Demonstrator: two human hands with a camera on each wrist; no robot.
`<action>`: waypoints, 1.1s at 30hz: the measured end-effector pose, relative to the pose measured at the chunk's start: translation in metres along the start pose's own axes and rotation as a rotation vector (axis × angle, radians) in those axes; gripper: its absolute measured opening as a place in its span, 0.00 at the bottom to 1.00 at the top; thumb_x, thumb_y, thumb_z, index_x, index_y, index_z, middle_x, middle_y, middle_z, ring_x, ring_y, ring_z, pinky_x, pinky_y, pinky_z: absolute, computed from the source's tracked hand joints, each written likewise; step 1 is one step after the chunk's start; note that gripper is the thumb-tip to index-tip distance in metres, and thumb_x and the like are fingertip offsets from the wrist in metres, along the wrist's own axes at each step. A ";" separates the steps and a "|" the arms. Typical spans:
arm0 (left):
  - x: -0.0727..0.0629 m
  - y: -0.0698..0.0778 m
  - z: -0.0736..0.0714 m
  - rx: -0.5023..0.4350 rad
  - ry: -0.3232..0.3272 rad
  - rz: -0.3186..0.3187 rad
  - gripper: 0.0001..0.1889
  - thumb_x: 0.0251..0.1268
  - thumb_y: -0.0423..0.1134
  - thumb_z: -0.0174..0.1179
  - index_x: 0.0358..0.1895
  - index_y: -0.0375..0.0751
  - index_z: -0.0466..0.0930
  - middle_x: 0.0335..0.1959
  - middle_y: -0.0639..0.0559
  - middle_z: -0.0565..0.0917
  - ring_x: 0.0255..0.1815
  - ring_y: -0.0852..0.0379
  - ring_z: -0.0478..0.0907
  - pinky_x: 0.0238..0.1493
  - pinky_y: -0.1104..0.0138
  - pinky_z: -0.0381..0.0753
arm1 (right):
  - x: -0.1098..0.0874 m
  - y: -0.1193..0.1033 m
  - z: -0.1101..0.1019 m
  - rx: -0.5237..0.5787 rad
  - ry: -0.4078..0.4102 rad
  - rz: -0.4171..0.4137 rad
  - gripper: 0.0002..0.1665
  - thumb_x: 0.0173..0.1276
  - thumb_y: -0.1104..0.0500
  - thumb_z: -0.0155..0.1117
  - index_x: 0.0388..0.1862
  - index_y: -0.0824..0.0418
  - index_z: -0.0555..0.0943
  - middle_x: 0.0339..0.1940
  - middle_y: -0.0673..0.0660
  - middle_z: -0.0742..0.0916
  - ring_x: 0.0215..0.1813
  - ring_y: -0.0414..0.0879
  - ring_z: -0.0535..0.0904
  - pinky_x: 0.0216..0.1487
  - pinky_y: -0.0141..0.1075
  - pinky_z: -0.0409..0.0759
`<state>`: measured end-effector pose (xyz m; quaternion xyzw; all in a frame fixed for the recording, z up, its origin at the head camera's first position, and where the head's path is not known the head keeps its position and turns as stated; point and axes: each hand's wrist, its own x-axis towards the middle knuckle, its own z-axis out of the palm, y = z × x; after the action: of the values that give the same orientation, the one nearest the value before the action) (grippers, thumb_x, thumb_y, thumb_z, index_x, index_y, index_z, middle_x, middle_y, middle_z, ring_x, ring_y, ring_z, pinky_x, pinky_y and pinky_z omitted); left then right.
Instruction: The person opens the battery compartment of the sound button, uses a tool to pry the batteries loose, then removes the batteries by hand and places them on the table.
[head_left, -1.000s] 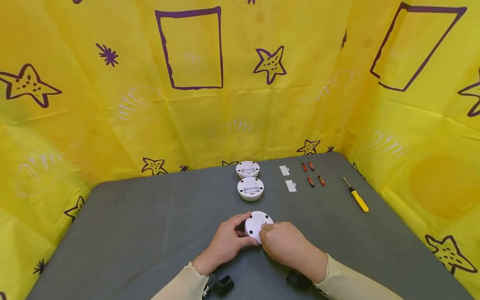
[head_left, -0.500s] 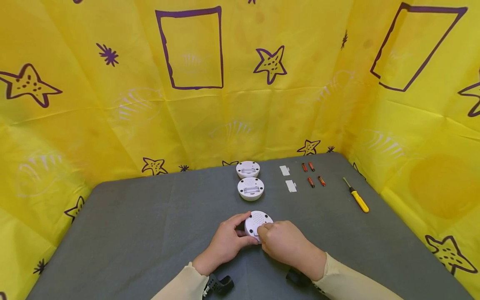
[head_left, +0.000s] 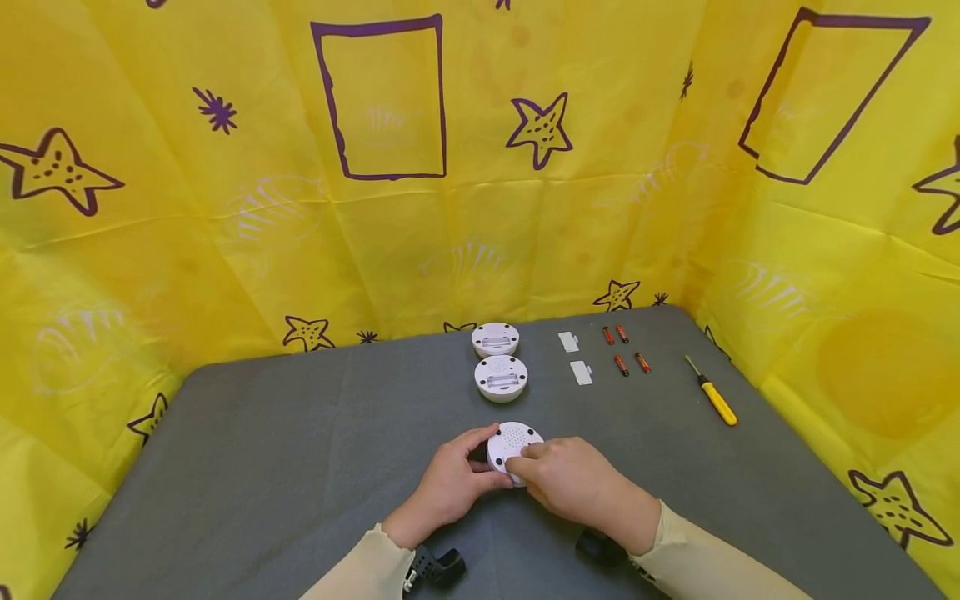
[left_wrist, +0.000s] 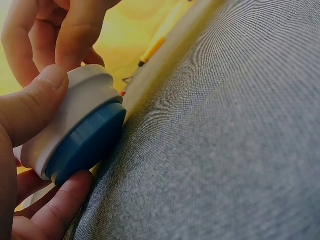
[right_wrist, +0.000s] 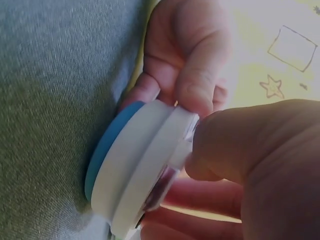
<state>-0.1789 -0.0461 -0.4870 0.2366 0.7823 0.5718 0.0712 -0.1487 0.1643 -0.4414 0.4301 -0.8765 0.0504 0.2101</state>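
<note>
A round white speaker-holed device (head_left: 516, 439) is held base up over the grey tabletop. Its blue top (left_wrist: 87, 142) faces the cloth in the left wrist view. My left hand (head_left: 452, 479) grips its side, thumb on the white rim and fingers beneath the blue part. Over the base, my right hand (head_left: 573, 479) has its fingers curled, thumb and fingertips pinching a white battery cover (right_wrist: 181, 156) that stands partly raised, with a dark gap under it. From the head view the cover is mostly hidden by that hand.
Two similar devices, one nearer (head_left: 501, 377) and one farther (head_left: 495, 337), lie base up with bare battery bays. To their right are two loose covers (head_left: 581, 372), several red batteries (head_left: 622, 364) and a yellow screwdriver (head_left: 716, 398). Yellow patterned cloth (head_left: 375, 250) encloses the table.
My right fingertips have shifted slightly left across the base, and the cover edge seen half a second ago is now behind them. My left hand keeps its grip, moving very slightly left.
</note>
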 end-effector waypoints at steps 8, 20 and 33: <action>-0.001 -0.002 -0.001 -0.020 -0.009 -0.010 0.38 0.51 0.37 0.77 0.67 0.33 0.73 0.61 0.39 0.77 0.39 0.56 0.85 0.41 0.68 0.82 | -0.001 0.007 0.000 0.032 0.047 -0.060 0.16 0.51 0.66 0.73 0.36 0.50 0.80 0.30 0.46 0.82 0.24 0.40 0.76 0.22 0.35 0.75; 0.000 -0.003 -0.003 -0.013 -0.025 -0.019 0.39 0.52 0.40 0.77 0.68 0.33 0.72 0.61 0.39 0.77 0.39 0.57 0.85 0.41 0.68 0.82 | -0.003 0.021 -0.001 0.022 0.081 -0.160 0.16 0.53 0.63 0.77 0.41 0.52 0.88 0.40 0.46 0.87 0.37 0.40 0.83 0.34 0.34 0.82; -0.001 -0.002 -0.004 -0.014 -0.038 -0.039 0.39 0.52 0.39 0.77 0.69 0.34 0.71 0.62 0.40 0.76 0.41 0.58 0.85 0.42 0.69 0.82 | -0.004 0.024 -0.011 0.068 -0.001 -0.064 0.21 0.56 0.69 0.74 0.48 0.52 0.87 0.47 0.47 0.88 0.45 0.41 0.84 0.40 0.37 0.83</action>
<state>-0.1805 -0.0503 -0.4876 0.2316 0.7813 0.5711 0.0987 -0.1619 0.1852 -0.4306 0.4650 -0.8601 0.0735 0.1965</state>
